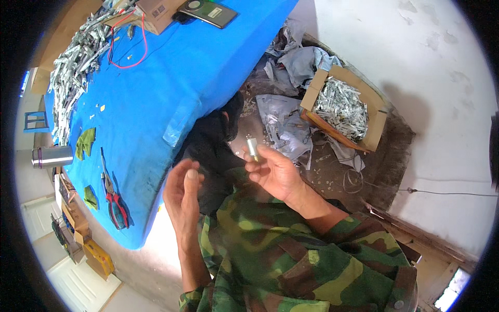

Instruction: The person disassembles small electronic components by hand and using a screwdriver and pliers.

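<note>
The right hand [273, 171] is holding a small metal cylinder [252, 147] upright between thumb and fingertips, out in front of the person's chest and above the dark lap, just past the edge of the bench [171, 67] with its blue cover. Its grip is closing on the lower part of the piece, so the silvery top is standing free. The left hand [183, 195] is hovering near it, a little lower and to the left, released and grasping nothing, with the fingers loosely curled and the thumb tip showing. To handle this well, I judge that the right fingers should be pinching the cylinder low and steady, keeping it upright so the top end is staying in view, while the left hand is coming in from the side rather than from above, so it is not hiding the piece. The part looks small and smooth, so it is likely to slip or roll away if the pinch is loosening over the cluttered floor. On that floor, to the right, an open carton [345, 106] is holding a heap of similar pale metal bits, with crumpled plastic bags [283, 122] beside it. On the bench, a long pile of the same bits [73, 62] is lying along the far left edge, red-handled pliers [115, 200] are resting near the front edge, and a red wire [130, 52] is looping near a box at the far end.
</note>
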Tool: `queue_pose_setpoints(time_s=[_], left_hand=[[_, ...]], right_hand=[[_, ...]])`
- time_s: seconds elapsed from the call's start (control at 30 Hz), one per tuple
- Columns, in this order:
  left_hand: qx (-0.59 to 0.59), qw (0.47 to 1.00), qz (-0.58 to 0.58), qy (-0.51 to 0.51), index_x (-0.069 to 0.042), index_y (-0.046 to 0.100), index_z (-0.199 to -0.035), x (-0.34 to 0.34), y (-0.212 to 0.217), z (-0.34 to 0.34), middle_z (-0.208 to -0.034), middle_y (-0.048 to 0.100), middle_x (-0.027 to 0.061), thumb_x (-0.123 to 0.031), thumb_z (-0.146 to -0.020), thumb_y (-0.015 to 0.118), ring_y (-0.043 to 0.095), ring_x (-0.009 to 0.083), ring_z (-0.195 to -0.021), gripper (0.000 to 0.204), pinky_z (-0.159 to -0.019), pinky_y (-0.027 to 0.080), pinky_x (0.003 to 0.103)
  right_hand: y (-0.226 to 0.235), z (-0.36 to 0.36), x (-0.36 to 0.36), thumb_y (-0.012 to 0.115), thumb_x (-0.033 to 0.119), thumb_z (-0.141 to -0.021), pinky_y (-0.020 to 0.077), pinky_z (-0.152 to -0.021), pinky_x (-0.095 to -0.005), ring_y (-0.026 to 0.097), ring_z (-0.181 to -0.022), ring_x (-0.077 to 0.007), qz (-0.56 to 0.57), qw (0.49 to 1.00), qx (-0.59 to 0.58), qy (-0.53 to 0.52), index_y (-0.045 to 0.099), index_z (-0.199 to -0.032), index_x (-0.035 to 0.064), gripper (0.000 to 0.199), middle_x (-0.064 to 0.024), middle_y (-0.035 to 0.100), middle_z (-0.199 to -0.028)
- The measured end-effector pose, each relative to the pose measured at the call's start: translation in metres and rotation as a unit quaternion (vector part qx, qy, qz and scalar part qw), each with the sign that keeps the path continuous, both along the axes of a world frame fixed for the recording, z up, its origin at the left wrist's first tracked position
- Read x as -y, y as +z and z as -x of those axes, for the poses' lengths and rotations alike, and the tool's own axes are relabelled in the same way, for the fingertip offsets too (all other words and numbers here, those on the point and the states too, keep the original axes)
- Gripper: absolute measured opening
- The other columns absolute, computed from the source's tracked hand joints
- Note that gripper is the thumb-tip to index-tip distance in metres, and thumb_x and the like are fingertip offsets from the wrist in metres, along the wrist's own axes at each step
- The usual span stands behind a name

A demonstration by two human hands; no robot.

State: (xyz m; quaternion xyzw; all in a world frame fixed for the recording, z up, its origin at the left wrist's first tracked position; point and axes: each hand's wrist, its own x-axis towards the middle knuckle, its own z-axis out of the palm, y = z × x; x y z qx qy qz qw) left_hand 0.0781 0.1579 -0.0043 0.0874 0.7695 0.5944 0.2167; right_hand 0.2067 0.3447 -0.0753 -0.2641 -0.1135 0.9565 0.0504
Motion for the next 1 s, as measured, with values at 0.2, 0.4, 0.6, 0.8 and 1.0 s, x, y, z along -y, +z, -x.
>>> queue_pose_setpoints(time_s=[0.2,0.4,0.6,0.8,1.0], left_hand=[[0.030,0.998,0.016,0.047,0.003,0.068,-0.120,0.027,-0.026,-0.024,-0.107,0.075,0.0124,-0.023,-0.102,0.069,0.067,0.0124,-0.084,0.032,-0.075,0.052,0.026],[0.072,0.997,-0.014,0.027,0.003,0.068,-0.120,0.021,-0.014,-0.030,-0.111,0.074,0.0106,-0.014,-0.099,0.069,0.066,0.0133,-0.089,0.027,-0.079,0.053,0.027],[0.024,0.998,-0.048,-0.013,0.003,0.068,-0.125,0.018,0.008,-0.033,-0.115,0.073,0.0088,-0.004,-0.096,0.072,0.068,0.0127,-0.098,0.030,-0.088,0.054,0.027],[-0.013,0.997,-0.073,-0.006,0.002,0.073,-0.115,0.025,0.009,-0.035,-0.108,0.073,0.0080,-0.005,-0.095,0.074,0.066,0.0116,-0.094,0.021,-0.082,0.053,0.025],[-0.094,0.994,-0.046,0.005,0.003,0.076,-0.107,0.033,0.009,-0.034,-0.106,0.074,0.0101,-0.001,-0.092,0.075,0.068,0.0135,-0.093,0.015,-0.079,0.054,0.026]], right_hand=[[0.000,0.014,0.006,0.066,0.030,-0.103,0.0491,-0.064,-0.0228,0.065,-0.081,-0.0097,-0.071,0.997,-0.001,0.037,0.068,-0.117,0.0069,0.027,-0.0020,0.069,-0.098],[0.013,0.016,0.014,0.065,0.024,-0.102,0.0510,-0.068,-0.0252,0.064,-0.085,-0.0104,-0.170,0.982,-0.014,0.082,0.065,-0.125,0.0058,0.029,-0.0067,0.071,-0.110],[0.037,0.019,0.029,0.067,0.011,-0.100,0.0552,-0.076,-0.0253,0.069,-0.093,-0.0115,-0.372,0.919,0.003,0.129,0.064,-0.128,-0.0021,0.031,-0.0053,0.072,-0.111],[0.045,0.023,0.045,0.070,0.002,-0.093,0.0556,-0.084,-0.0296,0.069,-0.096,-0.0166,-0.563,0.817,-0.049,0.111,0.068,-0.119,-0.0039,0.027,-0.0091,0.072,-0.109],[0.051,0.029,0.050,0.071,0.001,-0.088,0.0563,-0.082,-0.0332,0.071,-0.096,-0.0230,-0.685,0.719,-0.097,0.074,0.069,-0.115,-0.0018,0.028,-0.0146,0.072,-0.107]])
